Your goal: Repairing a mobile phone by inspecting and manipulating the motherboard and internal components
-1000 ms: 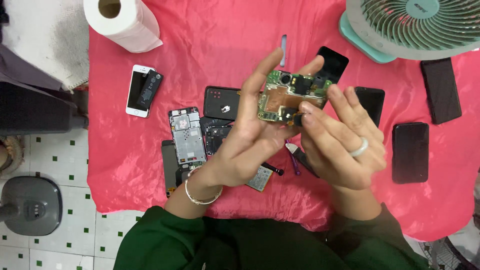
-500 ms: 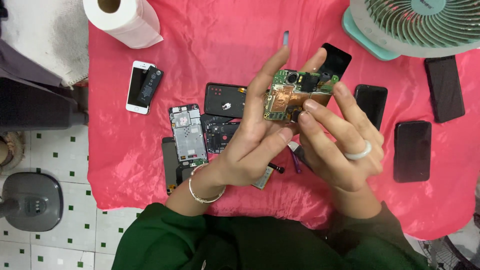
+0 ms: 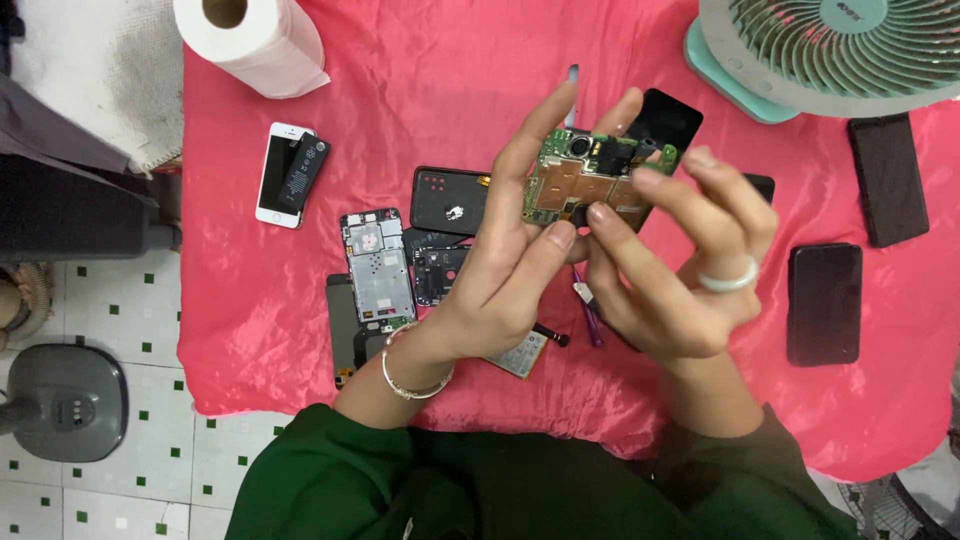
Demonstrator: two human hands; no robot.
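Pinching a green circuit board [image 3: 590, 185] between them, your left hand [image 3: 510, 265] and right hand [image 3: 680, 270] hold it above the counter [image 3: 430, 90]; fingers [image 3: 555, 235] of both close on its lower edge. One white ring [image 3: 730, 280] sits on your right hand, one bangle [image 3: 410, 375] on your left wrist. Below lie one opened phone frame [image 3: 378, 268], one black back cover [image 3: 450, 200], three dark phones at right [image 3: 823, 303], one white phone [image 3: 280, 172]. Farther out: one paper roll [image 3: 250, 40], one round teal fan [image 3: 830, 50].

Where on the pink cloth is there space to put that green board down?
Bare cloth lies along the top, between the paper roll and the fan, and at the near left corner below the white phone. Under the hands it is crowded: the opened phone frame, black covers and small parts.
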